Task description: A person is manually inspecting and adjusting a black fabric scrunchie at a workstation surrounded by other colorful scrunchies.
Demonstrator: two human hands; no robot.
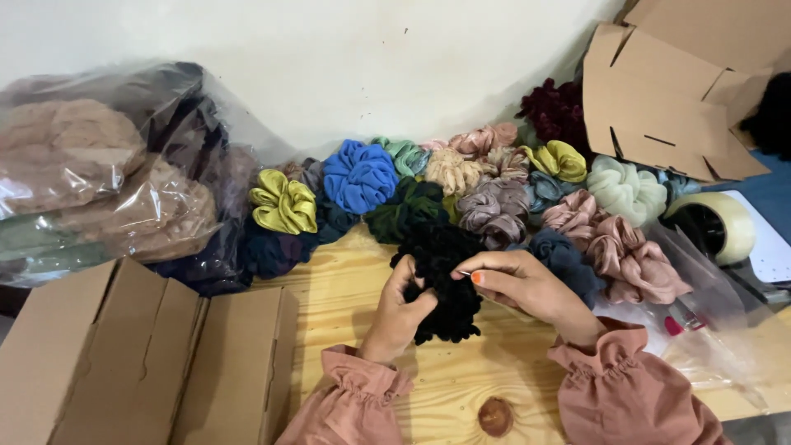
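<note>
A black scrunchie [445, 276] lies on the wooden table [461, 379] in front of me. My left hand [398, 313] grips its lower left edge. My right hand [519, 284] pinches its right side, and a thin needle-like sliver shows at the fingertips, too small to be sure of. Both wrists wear gathered dusty-pink sleeves. Behind the black scrunchie runs a row of several scrunchies: a blue one [358, 175], a lime-yellow one [283, 203], a dark green one [409, 206], a mauve one [494, 210] and pink satin ones [630, 259].
A clear plastic bag of fabric pieces [99, 173] fills the left. Flat cardboard boxes [140, 363] lie at the lower left, and an open cardboard box [684, 91] sits at the upper right. A tape roll on a dispenser [715, 227] and an empty clear bag [700, 330] are on the right.
</note>
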